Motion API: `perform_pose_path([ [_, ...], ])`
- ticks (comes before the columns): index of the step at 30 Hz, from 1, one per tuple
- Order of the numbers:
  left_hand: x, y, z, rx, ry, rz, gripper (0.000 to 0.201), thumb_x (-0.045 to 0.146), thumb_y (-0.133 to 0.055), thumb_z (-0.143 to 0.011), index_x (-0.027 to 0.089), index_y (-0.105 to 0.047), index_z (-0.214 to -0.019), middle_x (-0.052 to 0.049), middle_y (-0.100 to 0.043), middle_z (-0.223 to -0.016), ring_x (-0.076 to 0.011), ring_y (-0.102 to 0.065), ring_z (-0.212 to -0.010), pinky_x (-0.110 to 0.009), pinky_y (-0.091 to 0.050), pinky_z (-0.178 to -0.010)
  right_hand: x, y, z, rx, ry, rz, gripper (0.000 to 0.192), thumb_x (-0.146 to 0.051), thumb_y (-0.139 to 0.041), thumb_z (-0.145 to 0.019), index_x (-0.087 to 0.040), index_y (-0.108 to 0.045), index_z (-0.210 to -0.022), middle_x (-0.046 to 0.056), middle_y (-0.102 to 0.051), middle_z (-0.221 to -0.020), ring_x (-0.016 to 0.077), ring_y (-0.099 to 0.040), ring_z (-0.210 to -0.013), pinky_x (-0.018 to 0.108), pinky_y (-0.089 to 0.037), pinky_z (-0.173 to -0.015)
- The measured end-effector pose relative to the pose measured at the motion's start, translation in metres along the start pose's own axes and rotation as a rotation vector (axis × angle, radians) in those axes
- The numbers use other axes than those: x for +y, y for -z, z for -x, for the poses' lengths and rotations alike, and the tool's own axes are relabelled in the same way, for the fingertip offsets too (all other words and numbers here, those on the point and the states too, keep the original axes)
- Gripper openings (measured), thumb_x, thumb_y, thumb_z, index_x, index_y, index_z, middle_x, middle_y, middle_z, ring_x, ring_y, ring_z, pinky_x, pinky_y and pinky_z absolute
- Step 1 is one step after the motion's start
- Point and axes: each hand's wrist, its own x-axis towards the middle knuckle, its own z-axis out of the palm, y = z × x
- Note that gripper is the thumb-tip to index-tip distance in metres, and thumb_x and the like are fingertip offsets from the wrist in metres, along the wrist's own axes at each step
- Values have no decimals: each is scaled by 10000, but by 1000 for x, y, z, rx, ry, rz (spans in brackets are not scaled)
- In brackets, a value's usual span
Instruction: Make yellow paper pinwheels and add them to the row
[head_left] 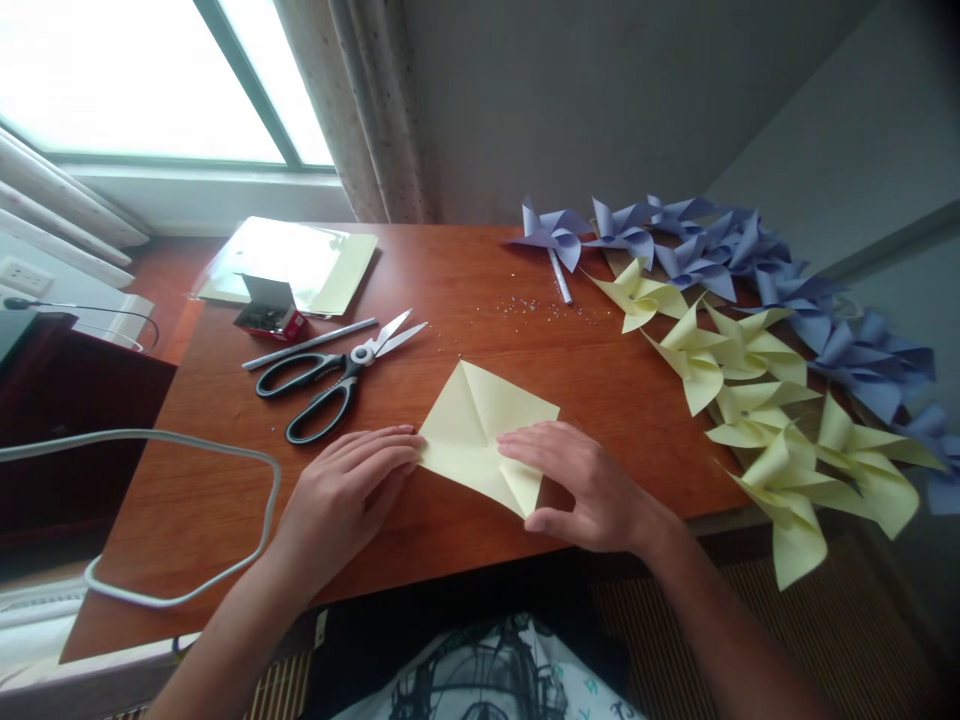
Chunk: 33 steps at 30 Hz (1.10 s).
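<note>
Both hands are flat on a yellow paper (480, 420) at the bench's (202, 500) near edge: left hand (349, 490) presses its left corner, right hand (581, 490) its right side, fingers spread, gripping nothing. Scissors (330, 380) and a pen (307, 343) lie just behind, yellow pinwheels (750, 400) and blue ones (720, 250) farther right.

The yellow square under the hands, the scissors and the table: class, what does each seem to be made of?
Yellow square: thin matte paper, judging by its sharp creases and folded flaps. Scissors: shiny metal blades, with black handles that look like plastic. Table: reddish-brown with a wood-grain pattern and slight sheen, so either varnished wood or laminate. Left hand and right hand press the paper flat.
</note>
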Motion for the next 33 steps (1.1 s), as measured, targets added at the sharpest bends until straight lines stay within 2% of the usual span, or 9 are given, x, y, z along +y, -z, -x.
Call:
perform_pose_path([
  [3, 3, 0, 0, 21, 45, 12, 141, 178, -572, -947, 207, -703, -990, -49, -783, -1087, -217, -731, -1057, -353, -558, -953, 2, -1, 3, 5, 26, -38, 746, -549, -748, -821, -247, -505, -1458, 131, -649, -1394, 321, -606, -1286, 512, -447, -1109],
  [5, 5, 0, 0, 19, 52, 9, 140, 179, -565, -952, 202, -693, -1003, -51, -781, -1090, -215, -728, -1061, -350, -553, -956, 3, -3, 5, 40, 6, 9, 648, -400, -746, -849, -246, -520, -1437, 120, -682, -1342, 311, -625, -1254, 512, -468, -1083],
  [8, 6, 0, 1, 11, 66, 3, 146, 193, -558, -960, 199, -686, -1029, -56, -778, -1093, -215, -728, -1054, -347, -549, -954, 6, -8, 5, 117, -13, 118, 494, -119, -611, -878, -267, -587, -1348, 83, -746, -1209, 287, -638, -1227, 511, -495, -1039],
  [10, 6, 0, 1, 2, 80, 0, 158, 201, -549, -968, 199, -685, -1049, -57, -777, -1090, -215, -727, -1050, -349, -549, -952, 7, -8, 3, 153, 25, 150, 448, -59, -570, -869, -283, -641, -1250, 59, -762, -1167, 284, -623, -1248, 513, -502, -1027],
  [13, 6, 3, 0, -22, 85, 17, 178, 215, -536, -981, 201, -692, -1065, -56, -776, -1098, -212, -724, -1052, -350, -552, -954, 8, -6, 0, 171, 89, 168, 372, -50, -584, -858, -277, -679, -1137, 49, -747, -1225, 289, -576, -1312, 518, -500, -1035],
  [16, 4, 6, -1, -45, 82, 45, 202, 225, -520, -991, 201, -702, -1077, -54, -771, -1122, -204, -721, -1054, -344, -550, -964, 11, -1, -2, 173, 109, 208, 332, -62, -598, -871, -260, -675, -1126, 53, -746, -1242, 285, -579, -1317, 526, -484, -1056],
  [20, 0, 7, 1, -68, 71, 62, 199, 209, -525, -991, 198, -694, -1095, -53, -760, -1150, -199, -701, -1102, -348, -532, -1002, 14, 4, -2, 197, 124, 249, 245, -83, -601, -920, -243, -675, -1090, 43, -775, -1168, 266, -628, -1260, 515, -478, -1061],
  [26, -4, 5, 4, -64, 24, 52, 101, 179, -595, -955, 215, -683, -989, -32, -761, -1135, -213, -655, -1186, -384, -480, -1067, 13, 4, -1, 205, 118, 237, 163, -86, -618, -934, -213, -674, -1021, 50, -793, -1051, 247, -677, -1172, 461, -518, -1014],
  [33, -2, 9, 7, -95, 56, 95, 112, 170, -560, -966, 211, -663, -979, -37, -755, -1115, -207, -641, -1189, -368, -485, -1044, 2, 4, -2, 146, 44, 148, 198, -142, -580, -965, -197, -650, -1142, 87, -770, -1121, 241, -674, -1187, 430, -527, -1033],
])
